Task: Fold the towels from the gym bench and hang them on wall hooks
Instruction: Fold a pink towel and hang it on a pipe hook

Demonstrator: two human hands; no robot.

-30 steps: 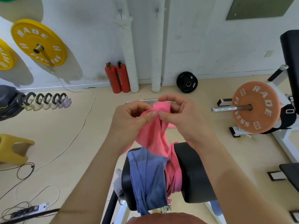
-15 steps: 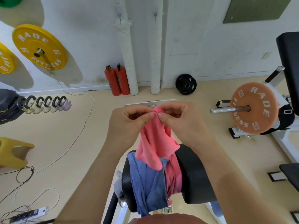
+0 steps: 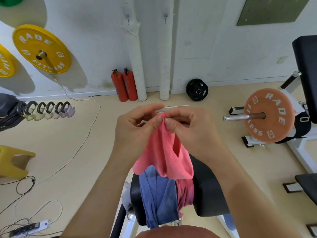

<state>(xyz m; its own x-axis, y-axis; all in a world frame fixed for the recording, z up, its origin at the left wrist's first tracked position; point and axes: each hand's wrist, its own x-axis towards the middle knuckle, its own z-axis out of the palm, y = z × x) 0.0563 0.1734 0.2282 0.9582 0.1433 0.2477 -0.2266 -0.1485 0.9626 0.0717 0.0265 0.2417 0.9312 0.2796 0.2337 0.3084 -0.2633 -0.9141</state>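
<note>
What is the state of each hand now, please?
Left hand: closed, pinching the top of the pink towel.
Right hand: closed, pinching the same towel at the same spot.

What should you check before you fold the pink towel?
1. Both hands pinch the pink towel: left hand, right hand: ok.
2. Towel lifted clear of the bench pad: cannot tell, the lower edge overlaps it.
3. Towel spread flat: not ok, bunched.
4. Blue towel draped on the bench: ok.
5. Wall hooks free: ok.
</note>
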